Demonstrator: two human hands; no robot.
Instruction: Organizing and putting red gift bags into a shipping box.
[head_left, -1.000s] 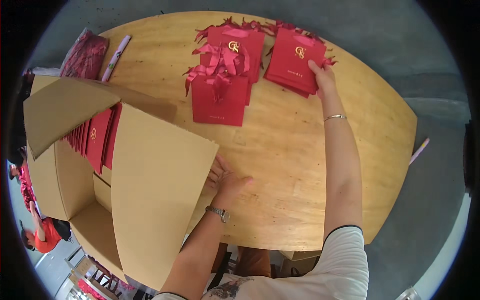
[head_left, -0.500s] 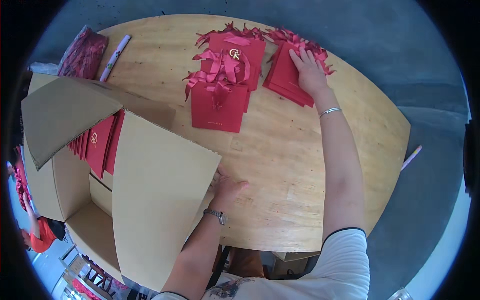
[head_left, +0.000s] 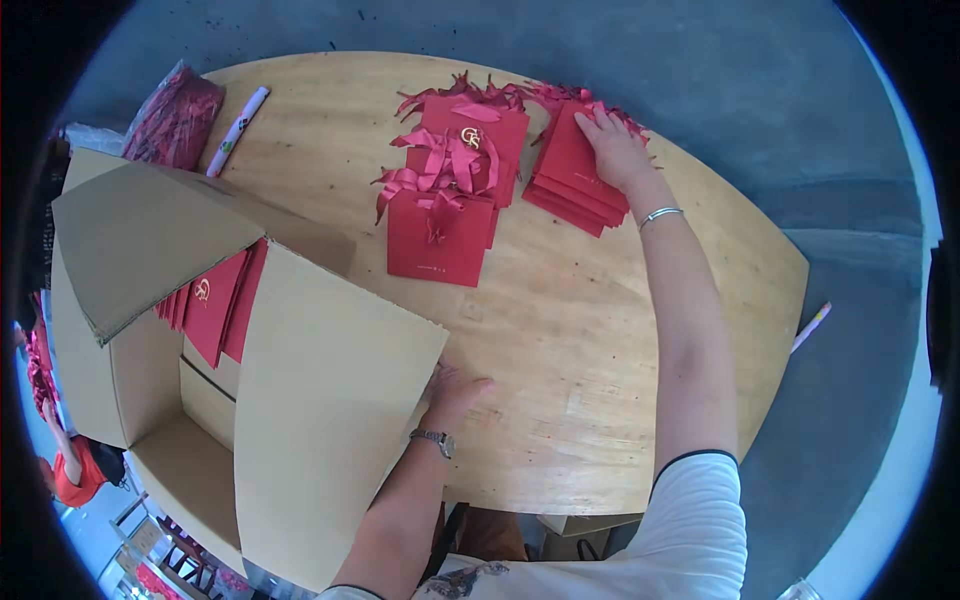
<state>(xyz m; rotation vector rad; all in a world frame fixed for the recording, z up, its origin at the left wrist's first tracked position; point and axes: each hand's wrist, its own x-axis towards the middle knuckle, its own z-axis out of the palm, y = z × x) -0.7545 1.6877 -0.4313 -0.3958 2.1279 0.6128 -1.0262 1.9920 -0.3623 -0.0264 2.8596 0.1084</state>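
Observation:
My right hand (head_left: 617,152) lies over the upper right of a stack of red paper gift bags (head_left: 575,170), fingers outstretched and thumb hidden. The bags are flat, fanned at the lower edge, with pink-red ribbon handles at the top. To their left, another group of red gift bags (head_left: 435,258) overlaps, ribbons lying across them. My left hand (head_left: 455,395) is by the edge of the cardboard box's flap (head_left: 335,420), thumb pointing right; the flap partly covers its fingers. Inside the cardboard box (head_left: 150,375), several red gift bags (head_left: 222,310) stand upright against the far side.
The curved wooden table (head_left: 560,340) ends in a rounded far edge. A clear plastic bag with dark red contents (head_left: 175,120) lies at the far left, beside a pale patterned stick (head_left: 238,130). A similar stick (head_left: 812,328) shows past the right edge. Beyond the box, another person in orange (head_left: 78,470) is visible.
The stack under my right hand has fanned out, with more bag edges showing below, and the hand has slid slightly nearer. My left hand stays by the flap. The whole view has shifted a little.

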